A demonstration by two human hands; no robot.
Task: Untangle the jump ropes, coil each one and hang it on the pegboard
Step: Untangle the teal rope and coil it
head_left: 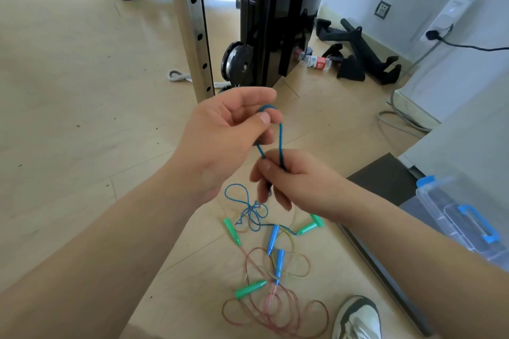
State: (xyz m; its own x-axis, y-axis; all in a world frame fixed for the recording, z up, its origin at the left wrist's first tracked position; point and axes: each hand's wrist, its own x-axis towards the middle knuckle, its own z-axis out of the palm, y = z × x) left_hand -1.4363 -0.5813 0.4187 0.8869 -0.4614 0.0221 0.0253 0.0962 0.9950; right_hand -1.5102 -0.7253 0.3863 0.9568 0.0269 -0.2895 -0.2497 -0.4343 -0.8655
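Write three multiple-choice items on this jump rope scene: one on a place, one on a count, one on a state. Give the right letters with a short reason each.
1. Where is the clear plastic storage box with blue latches?
A. On the floor at the person's right
B. Hanging on the metal rack
C. Under the person's left arm

2. How many blue plastic jump rope handles lie on the wooden floor?
A. None
B. Two
C. Five

3. What is the state of the thin blue cord?
A. Lying entirely flat on the floor
B. Held up as a loop between the left hand and the right hand
C. Cut in pieces

Answers: 1 A, the box sits low at the right edge. 2 B, two blue handles lie among green ones. 3 B, both hands pinch the cord.
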